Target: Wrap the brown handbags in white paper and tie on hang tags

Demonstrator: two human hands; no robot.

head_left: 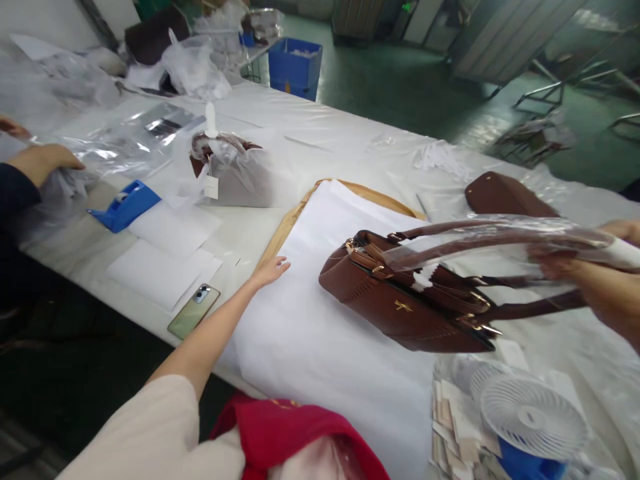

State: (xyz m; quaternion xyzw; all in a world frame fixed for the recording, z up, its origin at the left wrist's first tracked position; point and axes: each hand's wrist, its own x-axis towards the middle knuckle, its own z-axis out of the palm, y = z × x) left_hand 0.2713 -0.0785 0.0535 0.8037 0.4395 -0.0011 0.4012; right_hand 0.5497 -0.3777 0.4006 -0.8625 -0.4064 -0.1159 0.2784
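A brown leather handbag (400, 313) hangs just above a large sheet of white tissue paper (320, 333), which lies on the table. My right hand (590, 273) is closed round its plastic-wrapped handles (480, 240) at the right edge. My left hand (271, 270) lies flat on the left edge of the white paper, fingers stretched out and holding nothing. Tan paper (285, 227) shows under the white sheet.
A wrapped bag (235, 170) with a tag, a blue tape dispenser (125, 203), white sheets (165, 257) and a phone (194, 311) lie to the left. Another person's hands (43, 162) handle plastic at far left. A small fan (533, 420) and paper tags (453, 427) sit near right.
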